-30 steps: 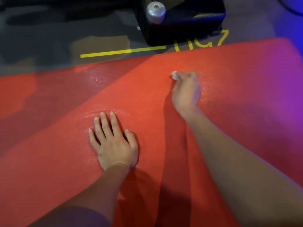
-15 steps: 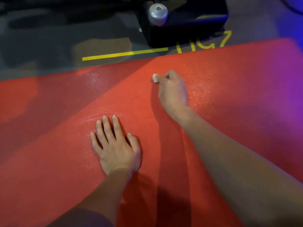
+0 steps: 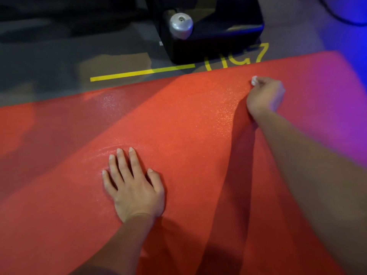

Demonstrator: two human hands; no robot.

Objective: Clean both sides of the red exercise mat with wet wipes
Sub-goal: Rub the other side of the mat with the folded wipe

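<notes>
The red exercise mat (image 3: 188,120) lies flat on the floor and fills most of the view. My left hand (image 3: 133,187) rests palm down on it with fingers spread, near the middle. My right hand (image 3: 265,96) is further out, close to the mat's far edge, and grips a small bunched white wet wipe (image 3: 254,80) against the mat; only a tip of the wipe shows past the fingers. A damp sheen shows on the mat around both hands.
Beyond the mat's far edge stands a black machine base (image 3: 214,36) with a silver knob (image 3: 180,26). Yellow tape line and markings (image 3: 143,73) cross the dark grey floor. Purple-blue light falls on the mat's right part.
My right hand with the wipe swept left, then back right along the far part of the mat. My left hand stayed pressed in place.
</notes>
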